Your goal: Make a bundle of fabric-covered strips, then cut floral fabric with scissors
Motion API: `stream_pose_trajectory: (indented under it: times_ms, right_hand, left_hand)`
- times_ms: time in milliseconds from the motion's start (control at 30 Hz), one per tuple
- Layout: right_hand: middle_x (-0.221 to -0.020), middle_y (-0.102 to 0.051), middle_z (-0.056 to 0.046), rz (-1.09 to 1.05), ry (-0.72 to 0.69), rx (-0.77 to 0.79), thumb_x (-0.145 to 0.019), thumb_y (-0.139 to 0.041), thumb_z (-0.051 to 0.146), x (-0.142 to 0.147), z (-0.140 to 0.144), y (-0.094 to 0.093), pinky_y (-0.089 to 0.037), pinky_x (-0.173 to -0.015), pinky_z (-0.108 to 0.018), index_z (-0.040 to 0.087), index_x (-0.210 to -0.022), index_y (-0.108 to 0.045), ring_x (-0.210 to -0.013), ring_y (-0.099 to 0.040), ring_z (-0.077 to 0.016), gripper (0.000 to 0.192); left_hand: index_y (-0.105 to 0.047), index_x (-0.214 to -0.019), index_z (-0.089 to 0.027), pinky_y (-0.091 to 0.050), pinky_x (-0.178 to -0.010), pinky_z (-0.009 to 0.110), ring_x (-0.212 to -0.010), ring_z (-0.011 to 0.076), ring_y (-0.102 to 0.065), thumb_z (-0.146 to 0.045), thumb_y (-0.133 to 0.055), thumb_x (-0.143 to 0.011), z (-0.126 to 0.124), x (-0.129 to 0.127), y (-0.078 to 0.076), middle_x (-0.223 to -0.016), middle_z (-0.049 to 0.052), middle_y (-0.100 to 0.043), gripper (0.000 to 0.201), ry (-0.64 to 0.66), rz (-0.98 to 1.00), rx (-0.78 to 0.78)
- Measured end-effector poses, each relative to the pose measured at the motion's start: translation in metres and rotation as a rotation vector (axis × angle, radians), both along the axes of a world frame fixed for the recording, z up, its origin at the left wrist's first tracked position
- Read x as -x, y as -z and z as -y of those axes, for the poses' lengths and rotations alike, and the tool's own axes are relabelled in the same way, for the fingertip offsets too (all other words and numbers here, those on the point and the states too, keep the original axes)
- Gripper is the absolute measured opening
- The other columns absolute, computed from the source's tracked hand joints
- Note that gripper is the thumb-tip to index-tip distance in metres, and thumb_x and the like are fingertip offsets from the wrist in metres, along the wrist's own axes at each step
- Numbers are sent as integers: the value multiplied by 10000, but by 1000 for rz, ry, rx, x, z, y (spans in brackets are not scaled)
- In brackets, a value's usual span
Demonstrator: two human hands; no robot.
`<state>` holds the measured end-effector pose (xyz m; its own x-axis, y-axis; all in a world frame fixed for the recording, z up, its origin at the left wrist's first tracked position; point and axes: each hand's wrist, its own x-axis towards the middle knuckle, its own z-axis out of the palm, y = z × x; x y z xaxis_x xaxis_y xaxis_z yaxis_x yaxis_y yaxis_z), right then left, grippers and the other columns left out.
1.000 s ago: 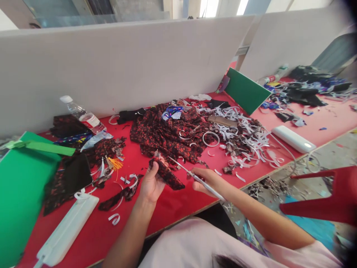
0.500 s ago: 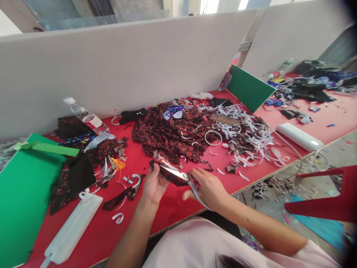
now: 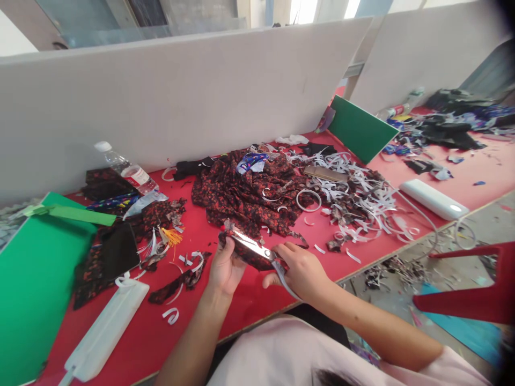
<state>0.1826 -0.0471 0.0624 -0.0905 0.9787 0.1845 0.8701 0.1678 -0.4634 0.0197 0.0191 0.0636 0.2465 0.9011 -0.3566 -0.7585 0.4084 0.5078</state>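
Near the red surface (image 3: 257, 300) edge, left hand (image 3: 225, 268) pinches the floral scrap (image 3: 251, 256) while right hand (image 3: 300, 271) grips scissors (image 3: 257, 249), blades seemingly closing; keep fabric taut, fingers clear

Glossy metal scissors (image 3: 257, 249) cross matt printed cloth scrap (image 3: 251, 257) over a smooth red tabletop (image 3: 249, 300)

Two bare forearms with no watch or ring visible, left hand (image 3: 225, 268) and right hand (image 3: 301, 271) uncovered, pale pink short-sleeved shirt (image 3: 281, 348), dark hair at bottom edge.
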Motion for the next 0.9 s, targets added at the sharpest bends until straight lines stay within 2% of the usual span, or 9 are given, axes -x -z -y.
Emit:
stream_pose_trajectory:
  times_ms: [233,433,633,900]
  right_hand:
    - [-714,-568,-55,16,-5,-1,-727,-541,632,-1,0,4,-362,-569,-247,171,-897,-612,-660,-562,-171,497]
    - [-695,-564,-48,18,-24,0,-724,-539,639,-2,-1,5,-346,-552,-246,169,-892,-611,-634,-552,-166,504]
    - [-693,-563,-46,4,-31,-11,-720,-546,638,-2,-2,5,-354,-560,-248,167,-866,-609,-633,-550,-164,497]
    - [-691,-569,-52,21,-35,5,-740,-518,641,-2,-2,1,-358,-563,-252,154,-873,-611,-639,-554,-170,513]
  left_hand:
    - [-661,-844,-224,-495,-784,280,-745,135,-632,-251,-705,-698,0,-1,-2,-811,-15,-681,155,-14,-24,28]
    - [-663,-850,-203,-507,-730,271,-746,150,-639,-267,-737,-658,1,0,-1,-808,-3,-688,216,-4,-1,30]
    - [-653,-941,-215,-493,-785,284,-790,152,-638,-238,-713,-689,0,1,1,-825,-4,-689,260,0,25,63]
    - [-663,-871,-205,-492,-832,310,-755,145,-651,-230,-686,-719,-1,2,1,-795,-9,-698,155,18,47,58]
